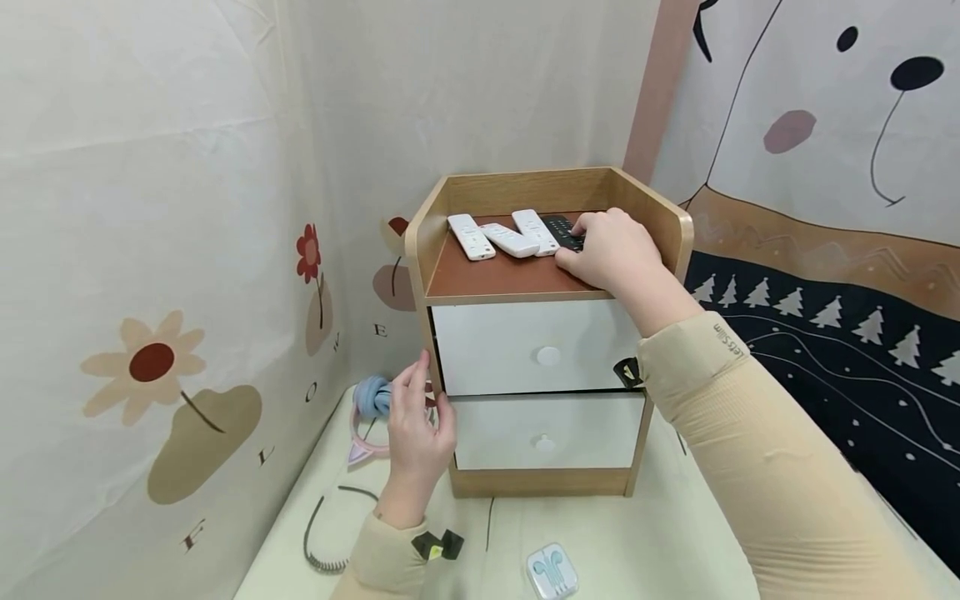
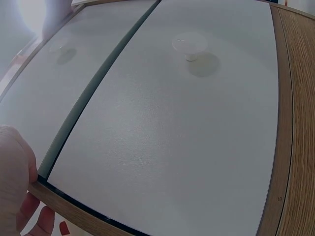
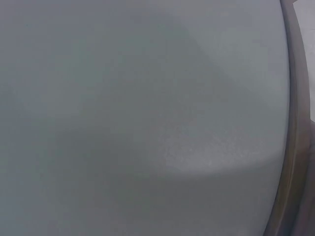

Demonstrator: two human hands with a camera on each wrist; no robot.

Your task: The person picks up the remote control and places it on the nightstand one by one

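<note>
A small wooden cabinet (image 1: 618, 482) with two white drawers stands upright on the table. On its brown top shelf lie a white remote control (image 1: 471, 237) at the left, another white remote (image 1: 510, 240) overlapping a third (image 1: 536, 232), and a black remote control (image 1: 561, 231) beside them. My right hand (image 1: 617, 254) holds the black remote by its right side, thumb toward the front, partly hiding it. Down at the cabinet's left side, my left hand (image 1: 420, 429) rests with extended fingers against the side panel. The left wrist view shows its thumb by the front edge (image 2: 74, 209).
A pink hair band (image 1: 356, 433) with a blue fabric bundle (image 1: 371, 396) lies left of the cabinet. Nearer are a dark coiled cord (image 1: 326, 567) and a clear case with earphones (image 1: 552, 572). Raised wooden walls (image 1: 525, 190) border the shelf; printed curtains (image 1: 225, 167) hang around.
</note>
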